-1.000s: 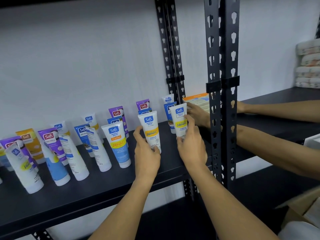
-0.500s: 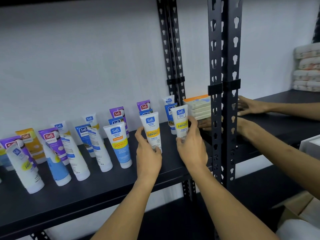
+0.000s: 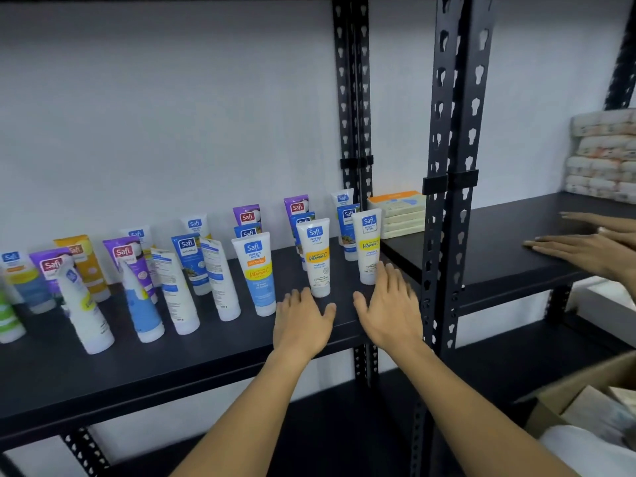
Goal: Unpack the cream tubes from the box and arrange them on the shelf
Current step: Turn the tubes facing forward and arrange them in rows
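On a black metal shelf (image 3: 213, 352) at chest height, cream tubes stand cap-down in loose rows against a plain white wall (image 3: 165, 108). Most carry blue, purple or yellow labels; several at the left lean over. Nearest the front right stand two white tubes with yellow bands: the left tube (image 3: 316, 256) and the right tube (image 3: 368, 247), both upright and free.

The person's left hand (image 3: 301, 321) hovers just in front of the left tube, fingers spread and relaxed, gripping nothing. Their right hand (image 3: 390, 311) is likewise spread and released, its fingertips close beside the base of the right tube; whether they touch it is unclear. Both bare forearms reach up from the bottom edge.

Black perforated uprights (image 3: 451, 173) divide this bay from the next one on the right. Behind the uprights, a short stack of flat pale boxes (image 3: 399, 215) with an orange top sits at the back of the shelf. On the neighbouring shelf (image 3: 509, 242), another person's hands (image 3: 585, 249) lie flat and slightly blurred. Stacked white packs (image 3: 602, 156) fill the far right corner against the wall.

At lower right, an open cardboard box (image 3: 581, 394) shows part of its contents, too blurred to identify. A lower shelf runs dark beneath.
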`<control>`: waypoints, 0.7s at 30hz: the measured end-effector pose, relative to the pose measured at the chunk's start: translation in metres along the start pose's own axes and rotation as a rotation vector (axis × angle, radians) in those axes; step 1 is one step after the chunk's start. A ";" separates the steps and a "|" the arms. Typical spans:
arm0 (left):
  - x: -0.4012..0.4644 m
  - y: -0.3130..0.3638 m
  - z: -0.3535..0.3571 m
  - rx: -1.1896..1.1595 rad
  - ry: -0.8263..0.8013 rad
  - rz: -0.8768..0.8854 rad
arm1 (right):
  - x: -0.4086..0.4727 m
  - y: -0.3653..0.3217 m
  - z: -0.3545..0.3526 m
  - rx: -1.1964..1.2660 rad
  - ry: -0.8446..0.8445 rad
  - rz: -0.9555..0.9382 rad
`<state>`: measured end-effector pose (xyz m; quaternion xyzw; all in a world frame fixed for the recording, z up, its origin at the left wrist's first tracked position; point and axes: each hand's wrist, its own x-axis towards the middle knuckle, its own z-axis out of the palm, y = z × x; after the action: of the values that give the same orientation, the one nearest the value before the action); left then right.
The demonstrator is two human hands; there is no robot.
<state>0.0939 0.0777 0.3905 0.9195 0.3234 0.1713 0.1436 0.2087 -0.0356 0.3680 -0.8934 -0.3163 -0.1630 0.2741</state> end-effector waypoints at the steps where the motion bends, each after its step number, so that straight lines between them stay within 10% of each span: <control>1: -0.003 0.000 -0.002 0.065 -0.052 0.010 | -0.005 0.001 -0.002 -0.049 -0.058 -0.011; 13: -0.043 -0.022 -0.050 0.067 -0.399 0.186 | -0.010 -0.009 -0.073 -0.079 -0.645 -0.059; 21: -0.045 -0.053 -0.158 -0.313 -0.268 0.241 | 0.011 -0.103 -0.130 0.071 -0.437 -0.259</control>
<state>-0.0324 0.1129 0.5031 0.9326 0.1587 0.1118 0.3044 0.1342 -0.0407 0.5161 -0.8493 -0.4853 0.0113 0.2076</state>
